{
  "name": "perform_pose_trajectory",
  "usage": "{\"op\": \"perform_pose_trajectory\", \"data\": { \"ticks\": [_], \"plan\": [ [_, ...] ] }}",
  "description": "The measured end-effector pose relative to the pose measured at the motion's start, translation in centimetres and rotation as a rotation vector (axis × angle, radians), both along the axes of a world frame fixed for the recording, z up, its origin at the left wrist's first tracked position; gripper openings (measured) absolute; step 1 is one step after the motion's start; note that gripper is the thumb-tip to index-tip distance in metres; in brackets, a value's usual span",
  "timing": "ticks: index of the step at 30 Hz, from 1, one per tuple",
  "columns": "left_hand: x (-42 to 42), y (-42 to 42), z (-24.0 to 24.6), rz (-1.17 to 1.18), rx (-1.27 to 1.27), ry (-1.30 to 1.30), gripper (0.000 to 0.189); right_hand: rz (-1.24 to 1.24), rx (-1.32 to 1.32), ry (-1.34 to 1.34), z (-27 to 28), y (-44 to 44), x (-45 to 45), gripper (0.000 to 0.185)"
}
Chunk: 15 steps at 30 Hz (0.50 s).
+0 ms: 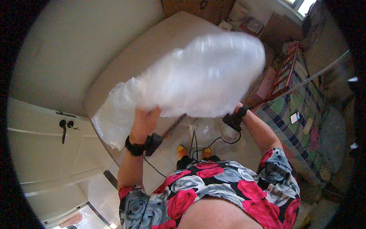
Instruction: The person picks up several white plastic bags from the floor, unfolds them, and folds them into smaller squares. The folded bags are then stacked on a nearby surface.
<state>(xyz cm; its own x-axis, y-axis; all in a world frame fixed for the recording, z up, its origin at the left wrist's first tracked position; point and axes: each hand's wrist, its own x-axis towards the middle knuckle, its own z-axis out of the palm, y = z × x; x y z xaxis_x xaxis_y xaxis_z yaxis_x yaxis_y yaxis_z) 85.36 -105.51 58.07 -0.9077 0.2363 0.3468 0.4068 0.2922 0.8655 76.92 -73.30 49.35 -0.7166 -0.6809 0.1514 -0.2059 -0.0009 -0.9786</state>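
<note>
A large translucent white plastic sheet or bag [197,77] spreads out in front of me, puffed up and blurred by motion. Its left part [115,114] lies crumpled over the near left edge of a broad beige tabletop [123,64]. My left hand [145,121] grips the plastic along its near edge, the fingertips partly covered. At the near right corner my right hand [238,107] holds the same plastic, and most of its fingers are hidden. Each wrist wears a black strap with a small cabled device.
A white door [51,148] with a black handle and keys stands at left. To the right are a patterned mattress or pad [303,120] bearing a small white object [294,117], and a red metal frame [286,71]. Cables hang near my feet on the tiled floor.
</note>
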Motion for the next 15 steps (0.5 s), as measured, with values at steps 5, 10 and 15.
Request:
{"op": "perform_pose_trajectory", "data": {
  "ticks": [5,10,15],
  "plan": [
    [-6.2,2.6,0.1,-0.112,0.233,-0.073,0.08,-0.14,-0.039,-0.26,1.4,0.8,-1.0,0.028],
    [-8.4,5.3,-3.1,0.017,-0.035,-0.157,0.054,-0.583,0.043,-0.233,2.3,-0.7,0.5,0.031],
    [-11.2,6.7,-6.3,0.183,-0.085,-0.364,0.033,-0.713,0.084,-0.365,1.2,0.4,-0.6,0.036]
  ]
}}
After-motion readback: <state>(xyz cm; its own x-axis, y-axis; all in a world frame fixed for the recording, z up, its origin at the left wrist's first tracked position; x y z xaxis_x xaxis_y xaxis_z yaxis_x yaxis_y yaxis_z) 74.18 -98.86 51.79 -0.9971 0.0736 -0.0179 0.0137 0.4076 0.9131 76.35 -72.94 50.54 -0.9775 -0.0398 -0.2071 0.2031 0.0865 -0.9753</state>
